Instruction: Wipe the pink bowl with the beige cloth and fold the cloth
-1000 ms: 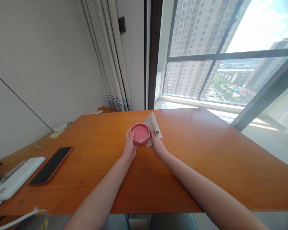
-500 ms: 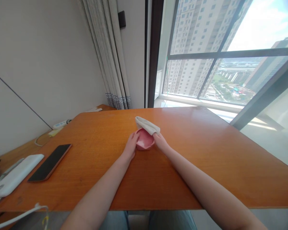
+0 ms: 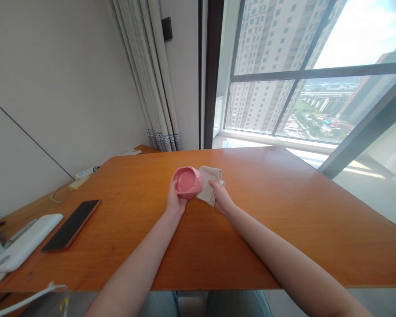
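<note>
A pink bowl (image 3: 186, 179) is held over the middle of the table, tilted so that its foot ring or hollow shows toward me; which side it is I cannot tell. My left hand (image 3: 175, 196) is closed around its left and lower edge, with the thumb on the near side. Just right of the bowl, my right hand (image 3: 220, 196) pinches a folded light-grey cloth (image 3: 207, 185). The cloth's left edge lies against or right behind the bowl's right side. Fingers under the cloth are hidden.
On the left of the wooden table (image 3: 132, 246) lie a dark phone (image 3: 71, 225) and a white flat device (image 3: 24, 242). A white cable (image 3: 29, 296) hangs at the front left corner. A power strip (image 3: 84, 171) is by the wall. Windows stand beyond the right edge.
The bowl has turned over and moved slightly left and up in my left hand. My right hand has drawn the cloth from above the bowl to its right side.
</note>
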`<state>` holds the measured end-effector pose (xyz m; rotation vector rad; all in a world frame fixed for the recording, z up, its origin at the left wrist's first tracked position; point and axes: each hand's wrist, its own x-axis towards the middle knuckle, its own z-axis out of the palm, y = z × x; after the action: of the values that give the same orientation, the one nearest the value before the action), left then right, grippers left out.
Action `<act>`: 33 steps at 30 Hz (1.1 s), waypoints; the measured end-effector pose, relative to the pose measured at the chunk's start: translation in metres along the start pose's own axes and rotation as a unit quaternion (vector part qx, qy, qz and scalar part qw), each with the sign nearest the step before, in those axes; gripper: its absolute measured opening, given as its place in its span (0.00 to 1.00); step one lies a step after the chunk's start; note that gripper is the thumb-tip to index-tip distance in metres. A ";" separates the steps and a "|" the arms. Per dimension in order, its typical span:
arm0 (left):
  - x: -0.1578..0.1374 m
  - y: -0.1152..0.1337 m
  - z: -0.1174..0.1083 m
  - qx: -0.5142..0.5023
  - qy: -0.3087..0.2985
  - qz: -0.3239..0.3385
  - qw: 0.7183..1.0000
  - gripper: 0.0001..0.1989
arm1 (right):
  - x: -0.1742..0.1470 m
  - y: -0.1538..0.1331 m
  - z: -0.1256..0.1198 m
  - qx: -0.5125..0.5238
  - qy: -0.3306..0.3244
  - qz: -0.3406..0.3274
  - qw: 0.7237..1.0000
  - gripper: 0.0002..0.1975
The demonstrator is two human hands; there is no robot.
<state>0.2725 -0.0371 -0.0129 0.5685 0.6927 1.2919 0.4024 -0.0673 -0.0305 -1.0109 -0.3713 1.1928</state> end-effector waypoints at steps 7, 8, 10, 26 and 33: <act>-0.003 -0.010 0.001 0.034 0.016 -0.001 0.999 0.14 | -0.008 -0.002 0.004 0.033 -0.072 0.020 0.997 0.18; -0.002 -0.011 -0.001 0.044 0.030 0.014 0.998 0.14 | -0.008 0.002 0.005 0.039 -0.074 0.020 0.996 0.18; -0.001 -0.011 -0.004 0.079 0.054 0.030 0.995 0.17 | -0.006 0.009 0.006 0.045 -0.078 0.010 0.996 0.16; 0.006 -0.014 -0.008 0.043 0.089 0.009 0.995 0.15 | -0.009 0.021 0.010 -0.002 -0.112 -0.027 0.993 0.21; 0.006 -0.016 -0.012 0.141 0.024 -0.010 0.990 0.11 | -0.002 0.009 0.003 -0.037 -0.082 -0.122 0.988 0.23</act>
<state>0.2746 -0.0341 -0.0335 0.7587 0.9271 1.2005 0.3940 -0.0677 -0.0358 -0.9048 -0.6551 1.0479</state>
